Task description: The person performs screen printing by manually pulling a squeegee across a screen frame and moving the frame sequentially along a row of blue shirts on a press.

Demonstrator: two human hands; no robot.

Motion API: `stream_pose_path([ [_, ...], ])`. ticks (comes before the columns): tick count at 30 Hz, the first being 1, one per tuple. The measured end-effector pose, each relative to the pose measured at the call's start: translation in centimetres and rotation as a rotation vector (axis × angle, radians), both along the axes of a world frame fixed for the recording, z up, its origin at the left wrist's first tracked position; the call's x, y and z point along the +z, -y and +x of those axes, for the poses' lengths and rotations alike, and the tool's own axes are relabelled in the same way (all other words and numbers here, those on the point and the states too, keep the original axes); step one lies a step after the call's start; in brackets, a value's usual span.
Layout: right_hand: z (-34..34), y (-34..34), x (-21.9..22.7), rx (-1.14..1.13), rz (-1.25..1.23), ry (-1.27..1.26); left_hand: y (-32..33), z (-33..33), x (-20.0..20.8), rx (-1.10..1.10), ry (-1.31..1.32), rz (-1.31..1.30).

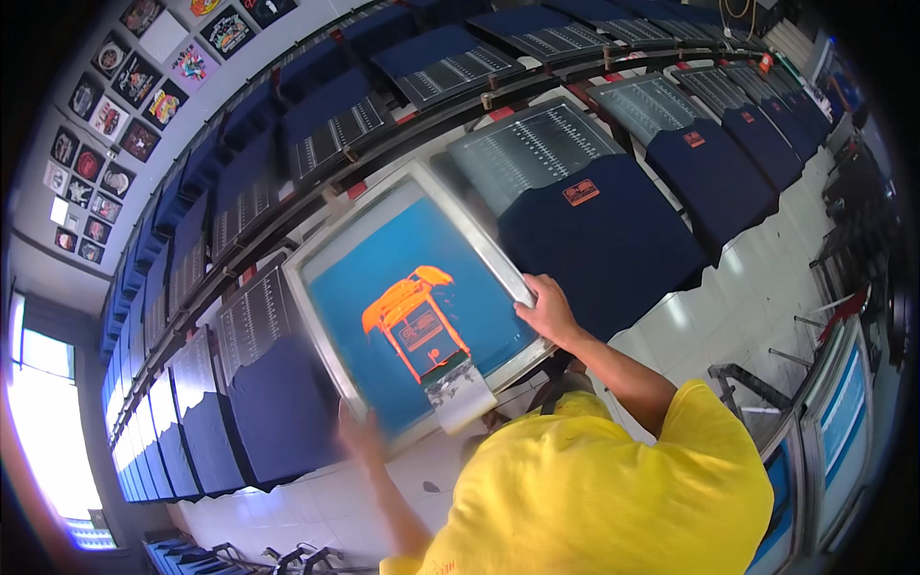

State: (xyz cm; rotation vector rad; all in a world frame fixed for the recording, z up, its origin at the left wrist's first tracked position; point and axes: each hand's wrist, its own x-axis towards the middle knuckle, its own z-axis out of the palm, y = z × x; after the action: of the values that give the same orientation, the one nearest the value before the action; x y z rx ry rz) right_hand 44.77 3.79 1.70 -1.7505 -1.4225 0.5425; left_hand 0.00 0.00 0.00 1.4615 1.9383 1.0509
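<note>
Tilted in front of me is a screen printing frame (494, 251) with a pale rim and blue mesh. Orange ink is smeared over its middle, around a small stencil window. A pale, ink-stained squeegee (462, 395) rests on the mesh near the edge closest to me. My right hand (548, 309) is closed around the rim on the right side. At the lower left corner, my left hand (362, 436) grips the rim, though motion blurs its fingers. Just right of the frame, a navy shirt (604, 240) with a small orange print lies on a platen.
Long rows of platens bearing navy shirts (287, 412) curve around me on rails. More printed shirts (714, 177) lie to the right. Other screen frames (839, 412) lean at the lower right, beside a black metal stand (752, 383). A bright window (48, 431) is at left.
</note>
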Motion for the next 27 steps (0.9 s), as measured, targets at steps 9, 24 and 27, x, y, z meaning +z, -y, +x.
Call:
stream_pose_path([
  [9, -2.8, 1.1, 0.3, -0.137, 0.087, 0.034, -4.7, -1.5, 2.2, -0.095, 0.224, -0.069],
  [24, -3.0, -3.2, -1.0, -0.136, 0.045, 0.040, -8.5, -2.6, -0.1, -0.078, -0.109, 0.021],
  [27, -3.4, -4.4, -1.2, -0.123, 0.061, 0.051, -9.5, -3.0, -0.7, -0.067, -0.118, 0.047],
])
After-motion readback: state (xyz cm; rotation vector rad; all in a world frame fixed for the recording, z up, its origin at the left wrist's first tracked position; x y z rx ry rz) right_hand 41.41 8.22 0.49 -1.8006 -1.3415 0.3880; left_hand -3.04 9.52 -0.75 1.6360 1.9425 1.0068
